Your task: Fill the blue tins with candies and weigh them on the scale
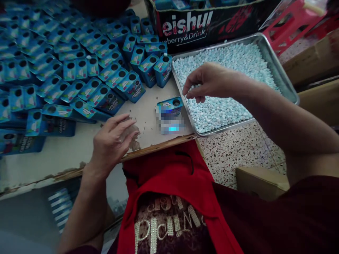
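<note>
My left hand (109,144) is above the table's front edge, fingers curled around a small clear plastic piece (130,131) whose exact shape is hard to make out. My right hand (202,83) hovers over the near left part of a metal tray (287,83) full of pale blue and white candies (225,113). Its fingers and thumb are drawn together pointing down, and anything between them is hidden. Between the hands, a blue candy box (171,105) with a round hole in its top stands by a blurred-out patch with a lit display.
Rows of blue boxes (106,74) with round openings crowd the table's left and back. Behind the tray is a black carton (185,30). A red plastic stool (288,24) and cardboard boxes (312,63) stand at right. The tray overhangs the table edge (159,146).
</note>
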